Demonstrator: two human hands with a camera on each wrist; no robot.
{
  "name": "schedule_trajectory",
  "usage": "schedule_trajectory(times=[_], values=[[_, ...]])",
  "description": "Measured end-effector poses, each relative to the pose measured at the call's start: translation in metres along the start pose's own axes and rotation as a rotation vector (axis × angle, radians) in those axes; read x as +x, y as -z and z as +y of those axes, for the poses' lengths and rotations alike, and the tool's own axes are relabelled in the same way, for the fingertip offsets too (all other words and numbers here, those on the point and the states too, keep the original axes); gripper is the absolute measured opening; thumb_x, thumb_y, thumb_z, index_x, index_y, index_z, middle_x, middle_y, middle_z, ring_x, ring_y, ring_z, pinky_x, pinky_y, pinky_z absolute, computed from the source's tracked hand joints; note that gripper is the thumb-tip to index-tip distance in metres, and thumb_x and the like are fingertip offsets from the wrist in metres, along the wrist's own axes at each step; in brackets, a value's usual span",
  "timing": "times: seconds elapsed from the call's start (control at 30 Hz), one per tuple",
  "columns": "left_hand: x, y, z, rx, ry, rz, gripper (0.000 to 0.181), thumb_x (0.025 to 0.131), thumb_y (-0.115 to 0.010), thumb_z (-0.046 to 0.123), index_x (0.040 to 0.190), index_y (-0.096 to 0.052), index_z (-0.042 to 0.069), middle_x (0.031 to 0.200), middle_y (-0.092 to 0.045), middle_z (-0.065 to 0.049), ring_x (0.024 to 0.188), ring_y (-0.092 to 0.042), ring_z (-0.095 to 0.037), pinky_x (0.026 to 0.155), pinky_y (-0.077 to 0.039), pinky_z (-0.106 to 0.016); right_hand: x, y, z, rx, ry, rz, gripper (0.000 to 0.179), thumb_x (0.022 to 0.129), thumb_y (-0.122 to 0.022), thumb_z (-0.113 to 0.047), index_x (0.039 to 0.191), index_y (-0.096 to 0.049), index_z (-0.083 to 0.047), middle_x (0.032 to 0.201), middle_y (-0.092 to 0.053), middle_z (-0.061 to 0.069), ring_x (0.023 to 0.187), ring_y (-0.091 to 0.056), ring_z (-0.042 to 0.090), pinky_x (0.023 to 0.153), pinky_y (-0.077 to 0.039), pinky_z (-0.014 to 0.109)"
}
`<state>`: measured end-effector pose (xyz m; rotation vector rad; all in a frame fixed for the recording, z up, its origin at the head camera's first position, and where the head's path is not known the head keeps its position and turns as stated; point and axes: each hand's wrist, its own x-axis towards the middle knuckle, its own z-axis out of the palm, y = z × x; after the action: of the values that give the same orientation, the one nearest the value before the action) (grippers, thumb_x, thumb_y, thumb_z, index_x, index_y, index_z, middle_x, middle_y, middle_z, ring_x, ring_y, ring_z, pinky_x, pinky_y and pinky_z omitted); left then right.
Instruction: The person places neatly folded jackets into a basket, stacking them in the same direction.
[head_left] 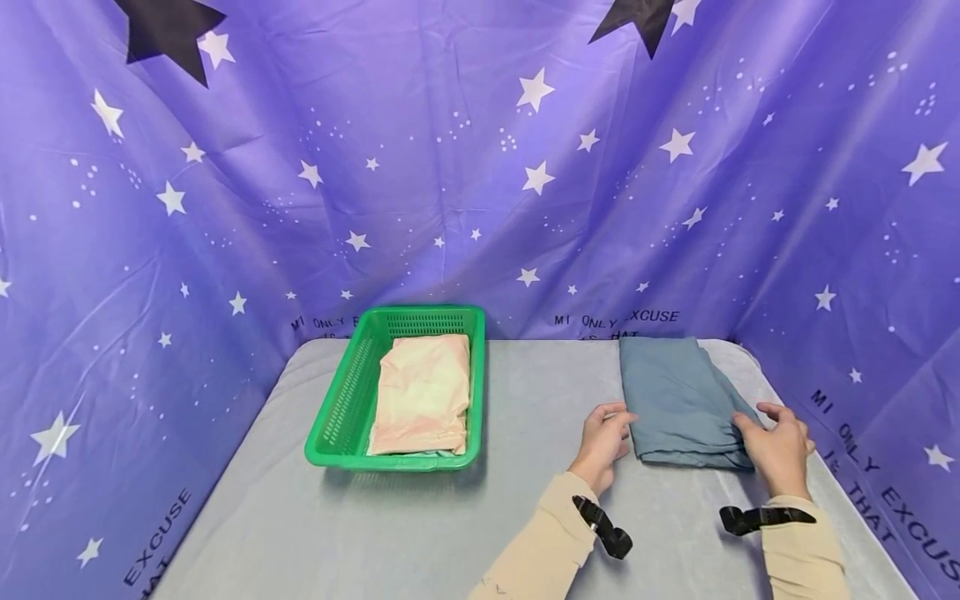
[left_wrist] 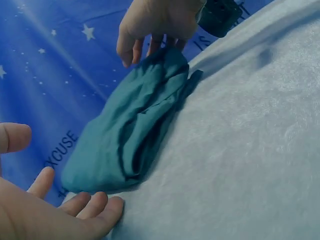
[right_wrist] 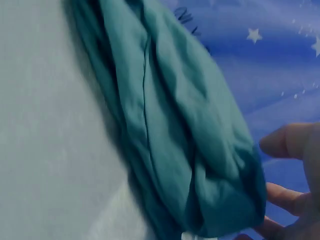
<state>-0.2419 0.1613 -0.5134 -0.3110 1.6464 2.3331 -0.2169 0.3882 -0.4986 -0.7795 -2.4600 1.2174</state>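
Flanking blue cloth point(head_left: 678, 400) on bench point(head_left: 540, 408): left hand point(head_left: 603, 443) loose-fingered, right hand point(head_left: 780, 446) likewise, some fingertips hidden behind cloth; in basket point(head_left: 390, 462), pink cloth point(head_left: 423, 392) mostly covers greenish layer point(head_left: 441, 454)

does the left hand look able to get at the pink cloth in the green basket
Probably yes: the left hand looks empty, the green basket is open on top, and nothing covers the pink cloth.

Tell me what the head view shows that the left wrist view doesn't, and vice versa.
Only the head view: the green basket, the pale pink cloth inside it, and large black stars on the curtain.
Only the left wrist view: no extra object, just a closer look at folds on the blue cloth.
Both: that cloth, the left fingers, the right fingers, the table and the curtain.
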Motion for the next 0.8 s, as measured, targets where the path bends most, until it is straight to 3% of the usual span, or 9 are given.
schedule_trajectory(times=[0.07, 0.23, 0.4, 0.57, 0.8], values=[[0.001, -0.004, -0.003, -0.005, 0.003, -0.007, 0.034, 0.089, -0.072, 0.015, 0.122, -0.065, 0.011, 0.104, -0.064, -0.002, 0.094, -0.058, -0.02, 0.083, -0.052, -0.039, 0.005, 0.002, 0.003, -0.018, -0.018, -0.051, 0.069, 0.099, -0.058, -0.033, 0.151, -0.036, 0.007, 0.154, -0.03, 0.038, 0.14, -0.023, 0.059, 0.111, -0.028, 0.065], [0.004, -0.011, -0.007, 0.018, 0.008, -0.004, 0.041, 0.088, -0.072, 0.012, 0.127, -0.061, 0.011, 0.112, -0.064, -0.004, 0.086, -0.054, -0.015, 0.077, -0.046, -0.032, 0.013, 0.001, 0.008, 0.029, -0.044, -0.154, 0.082, 0.101, -0.053, -0.038, 0.156, -0.02, 0.012, 0.157, -0.025, 0.04, 0.144, -0.029, 0.054, 0.118, -0.029, 0.061], [0.009, -0.013, -0.009, 0.064, 0.035, -0.018, 0.045, 0.087, -0.073, 0.014, 0.13, -0.06, 0.013, 0.117, -0.062, -0.005, 0.096, -0.062, -0.019, 0.083, -0.052, -0.038, 0.018, -0.002, 0.011, 0.055, -0.081, -0.26, 0.091, 0.102, -0.049, -0.046, 0.159, -0.005, 0.011, 0.162, -0.009, 0.041, 0.15, -0.017, 0.055, 0.122, -0.023, 0.064], [0.018, -0.009, -0.01, 0.102, 0.039, -0.065, 0.042, 0.09, -0.072, 0.018, 0.13, -0.061, 0.013, 0.115, -0.065, -0.007, 0.09, -0.066, -0.02, 0.084, -0.059, -0.041, 0.024, -0.003, 0.011, 0.053, -0.089, -0.326, 0.1, 0.101, -0.048, -0.054, 0.158, 0.0, 0.013, 0.163, -0.004, 0.041, 0.151, -0.014, 0.056, 0.122, -0.022, 0.066], [0.024, 0.002, -0.006, 0.241, 0.015, -0.106, 0.036, 0.094, -0.072, 0.025, 0.128, -0.066, 0.012, 0.104, -0.065, -0.002, 0.077, -0.062, -0.014, 0.07, -0.058, -0.033, 0.028, -0.008, 0.005, -0.025, -0.052, -0.426, 0.107, 0.099, -0.056, -0.051, 0.154, 0.002, 0.019, 0.16, -0.006, 0.045, 0.149, -0.014, 0.058, 0.123, -0.02, 0.064]])
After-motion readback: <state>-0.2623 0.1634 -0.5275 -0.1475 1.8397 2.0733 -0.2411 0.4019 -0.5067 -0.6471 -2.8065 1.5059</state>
